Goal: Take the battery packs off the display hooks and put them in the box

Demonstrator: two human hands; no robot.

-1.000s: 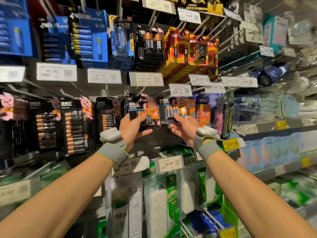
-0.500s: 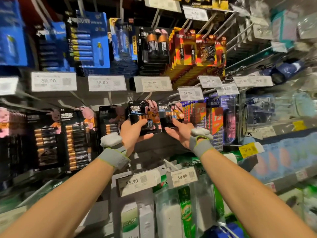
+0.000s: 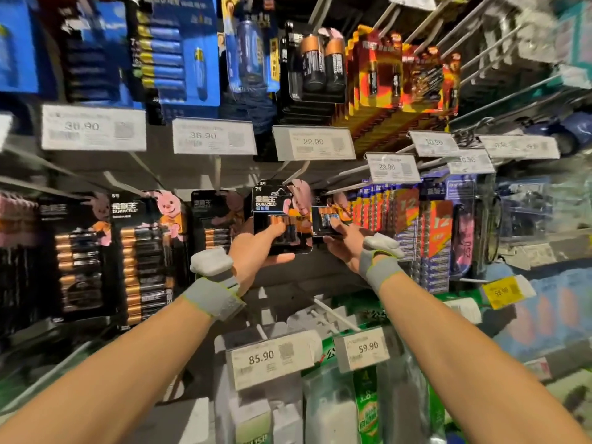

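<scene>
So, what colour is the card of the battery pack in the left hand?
The battery pack is black with a pink bunny; head view shows it.

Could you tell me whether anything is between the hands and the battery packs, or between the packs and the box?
Nothing stands between hands and packs: the left hand grips a Duracell battery pack, and the right hand holds a second battery pack. The box is not in view, so that path cannot be judged.
</scene>
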